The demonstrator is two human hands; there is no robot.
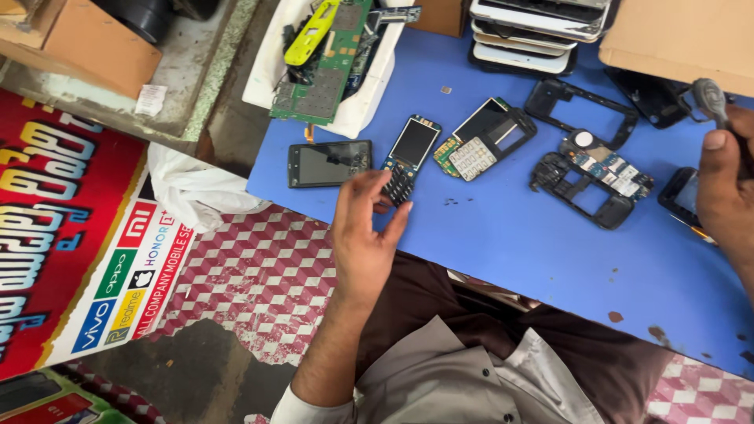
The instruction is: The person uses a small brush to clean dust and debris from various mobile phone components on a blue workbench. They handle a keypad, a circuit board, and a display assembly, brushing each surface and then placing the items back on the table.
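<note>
Head view: left hand (363,228) sits open and empty just below the keypad phone (408,157) at centre, which runs lengthwise up-frame. Right hand (726,184), far right, grips a screwdriver (713,100).

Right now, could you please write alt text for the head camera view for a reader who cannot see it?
A person's left hand reaches over a blue table towards a small dark keypad phone, while the right hand grips a grey-handled screwdriver. Opened black phone frames, a loose white keypad and a white tray of green circuit boards lie around.
</note>
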